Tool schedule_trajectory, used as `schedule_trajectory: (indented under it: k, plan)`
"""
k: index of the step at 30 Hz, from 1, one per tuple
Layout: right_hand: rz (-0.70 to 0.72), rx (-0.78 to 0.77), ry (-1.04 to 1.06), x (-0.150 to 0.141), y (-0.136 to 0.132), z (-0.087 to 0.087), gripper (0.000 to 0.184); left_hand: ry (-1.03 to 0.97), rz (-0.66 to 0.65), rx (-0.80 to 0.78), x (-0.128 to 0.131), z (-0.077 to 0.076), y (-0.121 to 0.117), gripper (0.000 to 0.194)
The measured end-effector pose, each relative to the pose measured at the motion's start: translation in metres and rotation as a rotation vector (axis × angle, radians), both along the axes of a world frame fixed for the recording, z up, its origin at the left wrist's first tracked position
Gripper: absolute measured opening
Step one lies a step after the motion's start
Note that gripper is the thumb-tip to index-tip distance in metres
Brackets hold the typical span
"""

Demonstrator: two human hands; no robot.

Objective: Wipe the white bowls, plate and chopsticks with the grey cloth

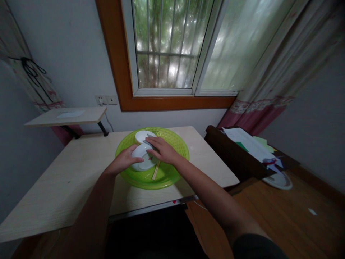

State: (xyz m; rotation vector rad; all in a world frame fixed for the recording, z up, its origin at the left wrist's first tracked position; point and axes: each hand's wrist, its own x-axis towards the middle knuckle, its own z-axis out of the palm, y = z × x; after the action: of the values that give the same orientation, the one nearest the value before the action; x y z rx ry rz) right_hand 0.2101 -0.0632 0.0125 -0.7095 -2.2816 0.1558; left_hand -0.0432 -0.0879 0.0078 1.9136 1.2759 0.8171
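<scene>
A green plastic basin (176, 144) sits on the pale wooden table (67, 172). Inside it lie two white bowls. My left hand (124, 160) grips the nearer white bowl (142, 162) by its left rim. My right hand (162, 149) lies over the same bowl with a grey cloth (150, 142) pressed under its fingers. The farther white bowl (142, 136) stands behind. Wooden chopsticks (156, 170) rest in the basin below my right hand.
A small side shelf (67, 116) juts from the left wall. To the right stands a dark wooden piece (231, 154) with papers (248, 142) on it, and a white plate (280, 180) lies on the wooden floor. A window and curtain are behind.
</scene>
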Motion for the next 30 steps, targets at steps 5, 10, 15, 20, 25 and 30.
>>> schedule_trajectory:
  k: [5, 10, 15, 20, 25, 30]
  plan:
    - [0.104, 0.132, -0.174, -0.01, -0.016, 0.007, 0.058, -0.016, -0.011, 0.023, 0.003, 0.001, -0.001, 0.055]
    - [0.149, 0.19, -0.23, -0.012, -0.018, 0.008, 0.051, -0.081, -0.025, 0.022, 0.005, -0.001, 0.001, 0.063]
    - [-0.046, 0.028, -0.107, -0.006, -0.008, 0.002, 0.047, 0.009, 0.056, -0.001, 0.004, 0.0, 0.003, 0.053]
    - [-0.33, -0.212, -0.04, 0.004, -0.003, 0.002, 0.052, 0.004, 0.063, -0.013, 0.002, -0.001, 0.004, 0.049]
    - [-0.367, -0.28, -0.054, 0.007, -0.001, 0.002, 0.061, -0.013, 0.071, -0.015, 0.003, 0.0, 0.004, 0.05]
    - [-0.162, -0.067, -0.035, -0.003, -0.003, -0.004, 0.049, -0.056, 0.059, -0.017, 0.002, -0.002, 0.005, 0.05]
